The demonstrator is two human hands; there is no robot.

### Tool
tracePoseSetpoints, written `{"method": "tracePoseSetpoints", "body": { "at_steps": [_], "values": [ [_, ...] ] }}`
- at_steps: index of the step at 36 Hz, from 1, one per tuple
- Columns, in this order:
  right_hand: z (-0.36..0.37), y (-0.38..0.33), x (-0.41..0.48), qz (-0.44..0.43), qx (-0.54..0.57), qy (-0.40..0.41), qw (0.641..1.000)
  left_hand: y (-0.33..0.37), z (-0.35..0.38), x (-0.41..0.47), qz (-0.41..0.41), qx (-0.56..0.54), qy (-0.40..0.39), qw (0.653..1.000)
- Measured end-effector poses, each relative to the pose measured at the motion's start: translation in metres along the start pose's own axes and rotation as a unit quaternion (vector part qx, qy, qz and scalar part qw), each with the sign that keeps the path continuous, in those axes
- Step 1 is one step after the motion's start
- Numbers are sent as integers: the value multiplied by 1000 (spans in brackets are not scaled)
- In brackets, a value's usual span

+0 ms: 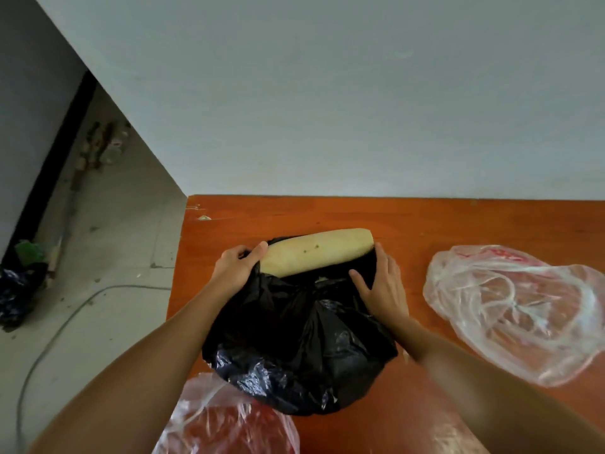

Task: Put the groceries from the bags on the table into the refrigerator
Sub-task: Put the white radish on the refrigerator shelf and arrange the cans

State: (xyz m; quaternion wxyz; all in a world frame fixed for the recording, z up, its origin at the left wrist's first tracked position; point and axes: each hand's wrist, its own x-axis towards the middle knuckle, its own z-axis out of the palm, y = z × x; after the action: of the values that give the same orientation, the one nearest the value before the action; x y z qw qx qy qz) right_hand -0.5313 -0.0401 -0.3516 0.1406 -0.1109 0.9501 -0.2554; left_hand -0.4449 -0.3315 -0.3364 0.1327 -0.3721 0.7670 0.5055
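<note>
On the surface (409, 224), the pale gourd (314, 257) is lying half out of the black bag (294, 348); the left grip (240, 268) is pinching the rim; the right grip (383, 283) is pressing flat, fingers straight; peeling plastic back evenly is seeming wisest.

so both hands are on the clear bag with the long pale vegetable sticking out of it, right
Wrong bag: the head view shows the left hand and right hand on the black bag, with the long pale vegetable sticking out of it.
</note>
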Motion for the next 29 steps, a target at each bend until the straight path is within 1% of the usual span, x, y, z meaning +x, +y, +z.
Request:
{"method": "tracePoseSetpoints", "body": {
  "at_steps": [2, 4, 5, 7, 9, 11, 16, 20, 22, 25, 27, 29],
  "values": [
    [-9, -6, 8, -71, -91, 18, 993, 4, 3, 0, -11, -3, 26, 1000],
    [-17, -26, 21, -166, -165, 25, 972, 7, 5, -1, -18, 19, 47, 999],
    [-20, -40, 29, -209, -193, 3, 959, 10, 5, -3, -15, 34, 55, 998],
    [-17, -68, 43, -274, -237, -78, 929, 13, 5, -6, -1, 56, 72, 996],
    [-6, -89, 52, -307, -268, -156, 900, 13, 3, -12, 13, 68, 87, 994],
    [6, -98, 58, -301, -289, -192, 888, 9, 2, -18, 40, 87, 95, 991],
    [19, -99, 71, -302, -305, -166, 888, -20, 5, -38, 103, 160, 86, 978],
    [19, -102, 79, -308, -308, -176, 883, -41, 4, -41, 125, 160, 104, 974],
    [17, -106, 83, -300, -300, -197, 884, -44, 3, -37, 138, 149, 111, 973],
    [11, -111, 88, -291, -288, -225, 884, -39, 4, -33, 159, 123, 155, 967],
    [9, -111, 88, -290, -276, -232, 887, -38, 4, -28, 156, 101, 193, 963],
    [7, -109, 85, -292, -264, -229, 891, -38, -1, -23, 135, 112, 212, 962]
  ]
}}
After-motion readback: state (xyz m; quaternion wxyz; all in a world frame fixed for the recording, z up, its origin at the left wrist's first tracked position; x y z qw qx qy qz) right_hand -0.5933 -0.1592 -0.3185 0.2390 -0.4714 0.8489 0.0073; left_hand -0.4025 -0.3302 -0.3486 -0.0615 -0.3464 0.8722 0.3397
